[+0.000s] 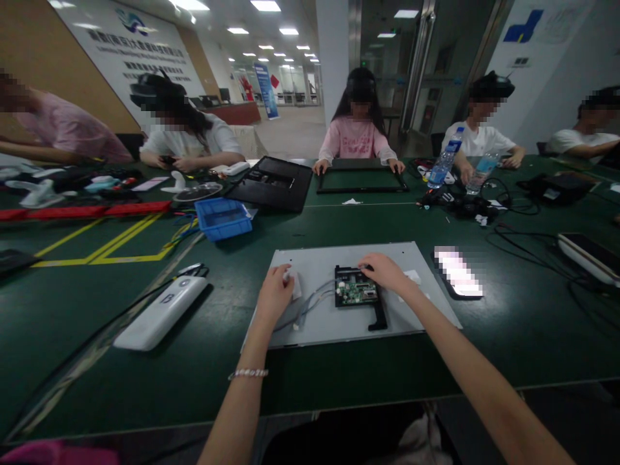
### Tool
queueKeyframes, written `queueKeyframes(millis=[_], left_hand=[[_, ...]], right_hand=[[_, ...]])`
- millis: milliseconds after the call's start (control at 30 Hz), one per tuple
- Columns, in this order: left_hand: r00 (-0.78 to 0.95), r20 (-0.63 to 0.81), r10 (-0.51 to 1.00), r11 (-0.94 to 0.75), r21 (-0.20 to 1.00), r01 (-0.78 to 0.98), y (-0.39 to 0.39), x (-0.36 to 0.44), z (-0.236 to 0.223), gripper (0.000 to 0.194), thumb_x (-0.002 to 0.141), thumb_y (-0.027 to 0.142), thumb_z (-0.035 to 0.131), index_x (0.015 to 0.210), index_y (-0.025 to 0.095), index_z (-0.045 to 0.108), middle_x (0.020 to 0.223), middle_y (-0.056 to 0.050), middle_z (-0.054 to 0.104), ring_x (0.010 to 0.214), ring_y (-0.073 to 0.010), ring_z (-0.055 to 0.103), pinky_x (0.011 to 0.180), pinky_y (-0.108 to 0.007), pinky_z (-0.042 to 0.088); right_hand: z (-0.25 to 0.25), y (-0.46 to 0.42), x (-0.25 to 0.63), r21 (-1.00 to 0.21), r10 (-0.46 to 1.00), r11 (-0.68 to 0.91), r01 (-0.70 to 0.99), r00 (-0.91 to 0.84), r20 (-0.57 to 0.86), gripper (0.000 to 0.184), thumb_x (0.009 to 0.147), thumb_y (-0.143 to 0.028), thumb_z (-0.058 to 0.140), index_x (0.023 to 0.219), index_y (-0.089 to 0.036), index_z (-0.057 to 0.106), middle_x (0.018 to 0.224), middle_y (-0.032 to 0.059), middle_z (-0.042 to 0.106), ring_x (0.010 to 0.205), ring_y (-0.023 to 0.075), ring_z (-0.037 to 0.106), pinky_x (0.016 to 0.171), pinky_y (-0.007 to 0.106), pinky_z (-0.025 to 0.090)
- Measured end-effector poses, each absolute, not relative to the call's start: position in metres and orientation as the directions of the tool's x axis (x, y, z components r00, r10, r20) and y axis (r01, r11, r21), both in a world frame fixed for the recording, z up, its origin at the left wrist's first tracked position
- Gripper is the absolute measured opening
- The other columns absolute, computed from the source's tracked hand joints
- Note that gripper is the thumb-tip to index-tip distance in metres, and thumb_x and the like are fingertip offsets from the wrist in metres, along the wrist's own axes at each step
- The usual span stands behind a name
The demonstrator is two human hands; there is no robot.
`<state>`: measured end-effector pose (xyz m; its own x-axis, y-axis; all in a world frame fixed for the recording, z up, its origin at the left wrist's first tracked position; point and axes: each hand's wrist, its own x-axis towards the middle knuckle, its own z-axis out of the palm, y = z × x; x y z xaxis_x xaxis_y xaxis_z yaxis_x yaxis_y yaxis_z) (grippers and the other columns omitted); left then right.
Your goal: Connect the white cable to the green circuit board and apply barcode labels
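Black plastic bracket (378,312) bearing green circuit board (357,293); on pale-grey rectangular panel (334,330), dark-green worktop (339,226). Right hand (384,271): fingers at bracket's upper edge, grip unclear. Left hand (275,294): curled beside white scrap (296,288), hold unclear.

The panel (317,265) looks like smooth matt metal, the bracket (379,314) matt plastic.
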<state>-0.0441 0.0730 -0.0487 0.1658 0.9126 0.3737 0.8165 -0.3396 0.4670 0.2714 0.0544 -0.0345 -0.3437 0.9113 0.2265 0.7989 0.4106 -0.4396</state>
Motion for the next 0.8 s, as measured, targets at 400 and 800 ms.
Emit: queueKeyframes(millis=[400,800], left_hand=[[0.141,0.525,0.840,-0.346,0.316,0.883,0.070,-0.035,-0.046,0.037,0.081,0.022,0.051,0.118,0.019,0.051,0.122,-0.012,0.044,0.114,-0.0277,0.047,0.097,-0.047,0.039],[0.148,0.544,0.826,-0.348,0.286,0.893,0.058,-0.027,-0.031,0.037,0.085,0.023,0.049,0.121,0.019,0.048,0.125,-0.013,0.045,0.120,-0.0275,0.042,0.103,-0.046,0.032]], right_hand=[[-0.033,0.032,0.333,-0.419,0.942,0.225,0.879,-0.087,0.323,0.027,0.085,-0.015,0.046,0.099,-0.018,0.068,0.108,0.0076,0.066,0.103,0.0190,0.057,0.094,0.033,0.040],[-0.048,-0.006,0.363,-0.609,0.980,0.065,0.791,0.064,0.188,0.037,0.080,-0.015,0.047,0.113,-0.020,0.063,0.116,0.0065,0.061,0.104,0.0183,0.057,0.092,0.033,0.043]])
